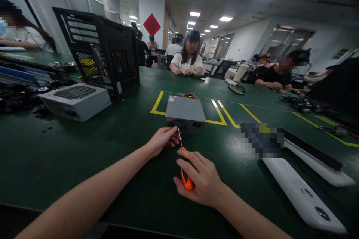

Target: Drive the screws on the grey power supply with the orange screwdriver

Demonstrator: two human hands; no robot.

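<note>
My right hand is closed round the orange and black handle of a screwdriver, whose thin shaft points away from me. Close to the screwdriver's tip, my left hand has its thumb and fingers drawn together. Whether a small part sits between them is hidden. Just beyond both hands, a grey computer power supply lies flat on the green table. Its fan grille and socket face me, and coloured wires come out at its far side.
A second power supply and a black computer case stand at left, near a metal bowl. White casings lie at right. Cables are farther back. A person sits across the table; others sit to the sides.
</note>
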